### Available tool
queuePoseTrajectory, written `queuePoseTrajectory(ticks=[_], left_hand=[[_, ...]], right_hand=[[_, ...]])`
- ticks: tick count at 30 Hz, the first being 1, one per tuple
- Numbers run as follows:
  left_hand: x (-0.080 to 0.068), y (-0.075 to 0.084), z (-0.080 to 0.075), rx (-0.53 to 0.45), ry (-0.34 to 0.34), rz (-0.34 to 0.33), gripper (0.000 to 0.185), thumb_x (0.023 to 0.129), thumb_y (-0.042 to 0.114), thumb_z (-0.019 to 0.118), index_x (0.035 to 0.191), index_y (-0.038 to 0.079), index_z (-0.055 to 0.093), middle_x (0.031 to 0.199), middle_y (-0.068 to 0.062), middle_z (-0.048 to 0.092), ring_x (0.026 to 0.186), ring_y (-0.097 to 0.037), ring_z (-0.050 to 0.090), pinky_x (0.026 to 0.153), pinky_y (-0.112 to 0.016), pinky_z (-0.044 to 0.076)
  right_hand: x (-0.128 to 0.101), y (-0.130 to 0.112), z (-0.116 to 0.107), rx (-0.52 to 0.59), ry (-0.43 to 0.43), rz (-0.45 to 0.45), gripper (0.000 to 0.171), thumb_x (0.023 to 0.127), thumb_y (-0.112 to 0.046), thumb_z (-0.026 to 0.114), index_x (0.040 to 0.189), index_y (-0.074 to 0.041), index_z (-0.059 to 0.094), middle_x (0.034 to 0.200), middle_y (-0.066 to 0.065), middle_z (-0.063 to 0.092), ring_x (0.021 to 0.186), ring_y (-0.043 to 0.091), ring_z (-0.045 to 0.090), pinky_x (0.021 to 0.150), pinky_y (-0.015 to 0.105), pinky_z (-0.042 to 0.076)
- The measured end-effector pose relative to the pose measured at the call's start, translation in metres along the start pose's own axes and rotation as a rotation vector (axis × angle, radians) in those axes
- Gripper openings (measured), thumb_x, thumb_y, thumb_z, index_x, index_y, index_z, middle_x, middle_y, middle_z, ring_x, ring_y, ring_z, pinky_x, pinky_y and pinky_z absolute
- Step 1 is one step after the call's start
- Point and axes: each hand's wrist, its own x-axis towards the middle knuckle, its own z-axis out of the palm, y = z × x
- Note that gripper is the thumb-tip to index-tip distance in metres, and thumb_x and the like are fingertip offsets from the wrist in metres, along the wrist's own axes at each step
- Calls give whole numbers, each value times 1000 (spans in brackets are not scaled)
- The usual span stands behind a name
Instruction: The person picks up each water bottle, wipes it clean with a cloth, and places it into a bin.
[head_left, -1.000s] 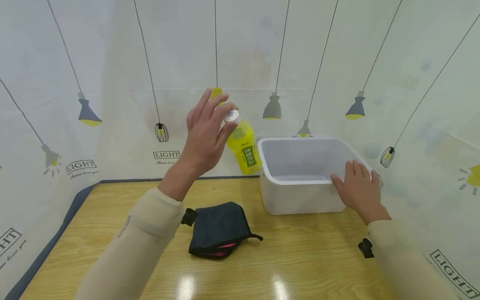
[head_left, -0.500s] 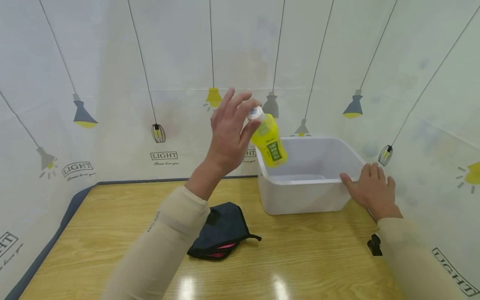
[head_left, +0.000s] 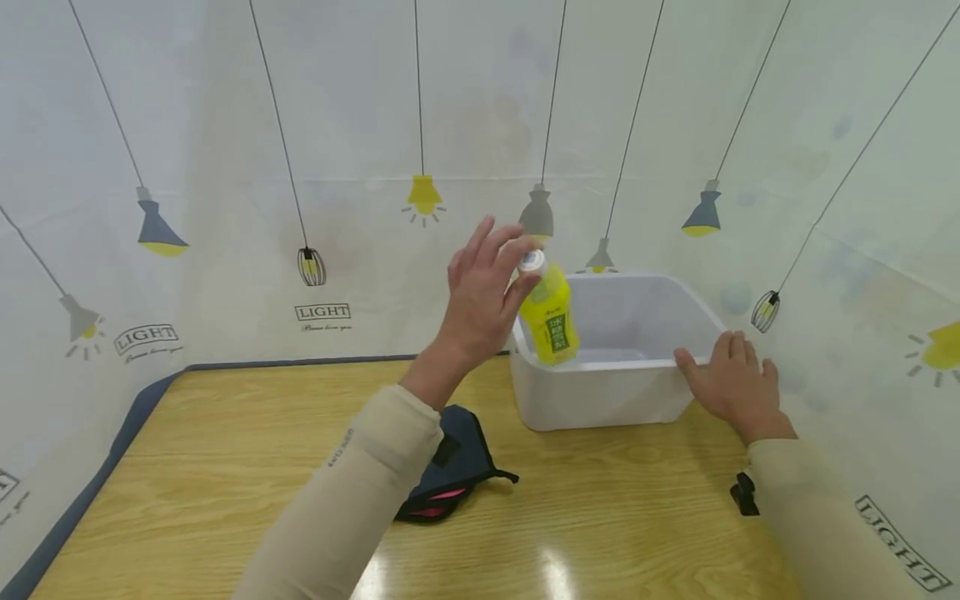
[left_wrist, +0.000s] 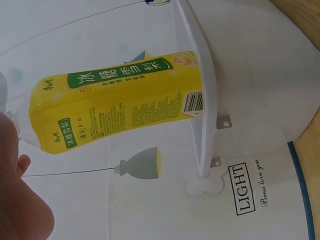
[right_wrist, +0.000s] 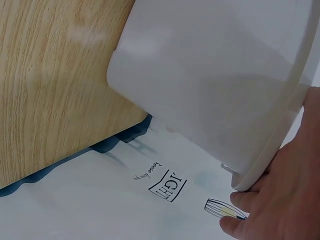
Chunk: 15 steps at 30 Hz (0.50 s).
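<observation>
The left hand (head_left: 486, 293) is raised above the table, and its fingertips (head_left: 522, 250) pinch the white cap end of a yellow plastic drink bottle with a green label (head_left: 550, 318). The other fingers spread loosely upward behind the pinch. The bottle hangs down from that pinch, slightly tilted, with its lower part dipping past the near-left rim of a white rectangular plastic tub (head_left: 600, 398), so the bottle's base sits inside the tub's left corner while the cap stays above the rim. In the left wrist view the bottle (left_wrist: 117, 102) shows its full labelled side, with the tub's thin white rim (left_wrist: 202, 100) crossing just by its base; whether the base touches the tub wall I cannot tell.

To the right of the pinch, across the tub's opening, the right hand (head_left: 735, 385) rests on the tub's near-right corner, its fingers laid over the rim and its thumb along the front edge. The right wrist view shows those fingers (right_wrist: 280, 200) curled round the lip of the tub (right_wrist: 215, 85).

Below and to the left of the pinch, under the left forearm's beige sleeve (head_left: 352, 500), a dark fabric pouch with a pink inner edge (head_left: 453, 475) lies on the light wooden table (head_left: 225, 467), well apart from the tub. Behind everything hangs a white backdrop printed with pendant lamps (head_left: 315, 167).
</observation>
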Motion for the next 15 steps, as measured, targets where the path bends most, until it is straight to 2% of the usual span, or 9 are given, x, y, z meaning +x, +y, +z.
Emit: queuePoseTrajectory(ticks=[8, 15], left_hand=[[-2, -3, 15, 57, -111, -48, 36, 102, 42, 44, 134, 27, 48, 153, 0, 35, 152, -23, 8, 119, -52, 14], [-4, -9, 30, 172, -229, -77, 38, 102, 45, 43, 136, 31, 48, 154, 2, 33, 153, -23, 7, 119, -50, 15]], right_hand=[[-3, -9, -2, -13, -23, -5, 104, 96, -69, 15, 144, 24, 3, 148, 49, 3, 135, 64, 12, 104, 76, 14], [-5, -15, -4, -10, -20, -4, 104, 97, -68, 15, 144, 24, 4, 148, 49, 4, 136, 63, 11, 104, 75, 14]])
